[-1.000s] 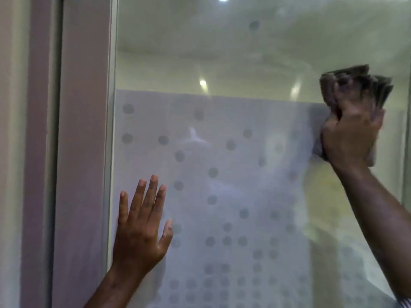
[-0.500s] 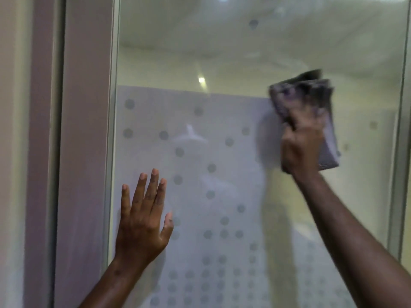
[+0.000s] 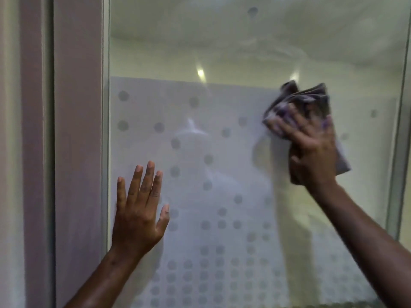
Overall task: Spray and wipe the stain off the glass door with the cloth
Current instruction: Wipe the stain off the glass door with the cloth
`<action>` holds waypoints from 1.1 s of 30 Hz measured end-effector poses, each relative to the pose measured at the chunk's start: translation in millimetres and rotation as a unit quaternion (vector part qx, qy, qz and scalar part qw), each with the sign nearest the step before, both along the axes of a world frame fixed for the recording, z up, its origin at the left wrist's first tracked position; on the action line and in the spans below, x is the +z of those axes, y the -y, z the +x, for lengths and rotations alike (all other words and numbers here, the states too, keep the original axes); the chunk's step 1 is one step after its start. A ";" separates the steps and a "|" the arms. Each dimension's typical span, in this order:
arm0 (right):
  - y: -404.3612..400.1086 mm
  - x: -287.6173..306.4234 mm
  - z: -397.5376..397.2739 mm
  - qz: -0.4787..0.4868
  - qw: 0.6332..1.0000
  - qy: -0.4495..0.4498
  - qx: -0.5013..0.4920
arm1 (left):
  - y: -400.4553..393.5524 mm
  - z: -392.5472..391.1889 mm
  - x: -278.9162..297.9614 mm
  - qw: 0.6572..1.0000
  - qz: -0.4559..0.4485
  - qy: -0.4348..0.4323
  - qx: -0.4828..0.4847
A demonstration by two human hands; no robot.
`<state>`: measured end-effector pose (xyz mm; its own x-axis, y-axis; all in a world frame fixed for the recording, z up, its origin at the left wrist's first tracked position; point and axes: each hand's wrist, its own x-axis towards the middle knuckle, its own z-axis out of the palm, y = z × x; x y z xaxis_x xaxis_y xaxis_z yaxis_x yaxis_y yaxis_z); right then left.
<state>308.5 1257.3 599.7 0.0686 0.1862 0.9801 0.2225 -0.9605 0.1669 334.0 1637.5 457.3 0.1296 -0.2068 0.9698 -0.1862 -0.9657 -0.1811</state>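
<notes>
A person faces a frosted, dotted glass door [image 3: 222, 174]. The right hand [image 3: 311, 147] presses a crumpled grey cloth [image 3: 304, 101] flat against the upper right of the pane, fingers spread over it, its grip closed on the cloth. The left hand [image 3: 139, 207] lies lower left, palm flat and empty on the glass, bracing. No stain is distinguishable. Most unwiped glass lies left of and below the cloth, so the right hand is nearer for the next stroke.
</notes>
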 end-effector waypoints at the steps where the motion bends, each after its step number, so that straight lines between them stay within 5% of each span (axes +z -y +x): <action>1: 30.3 11.4 -0.7 0.060 0.998 0.008 0.006 | 0.2 0.2 0.2 1.000 0.000 -0.002 0.003; 5: 138.8 25.9 4.7 0.229 0.973 -0.032 0.011 | 1.3 0.1 0.2 1.000 -0.003 -0.004 0.007; 8: 146.6 8.4 1.1 0.299 0.954 -0.006 0.025 | 0.8 0.5 -0.8 1.000 -0.004 -0.001 0.003; 21: -21.0 -21.6 4.7 0.157 0.979 0.000 0.133 | 2.1 2.6 -0.9 1.000 -0.003 0.009 0.000; 24: -9.6 -15.8 -3.4 0.118 0.985 -0.035 0.124 | 0.4 2.1 -0.8 1.000 -0.002 0.013 -0.004; 27: 32.3 -7.1 -8.8 0.045 0.997 -0.057 0.007 | 0.4 1.9 0.0 1.000 -0.002 0.015 -0.014; 33: 41.7 -12.7 3.9 0.133 0.990 -0.048 -0.019 | 4.5 2.8 -0.2 1.000 -0.006 0.022 -0.013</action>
<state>312.4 1215.5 587.0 0.1652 -0.0825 0.9828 0.1877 -0.9757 -0.1135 336.8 1633.0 457.1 0.0808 -0.1978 0.9769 -0.2039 -0.9627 -0.1781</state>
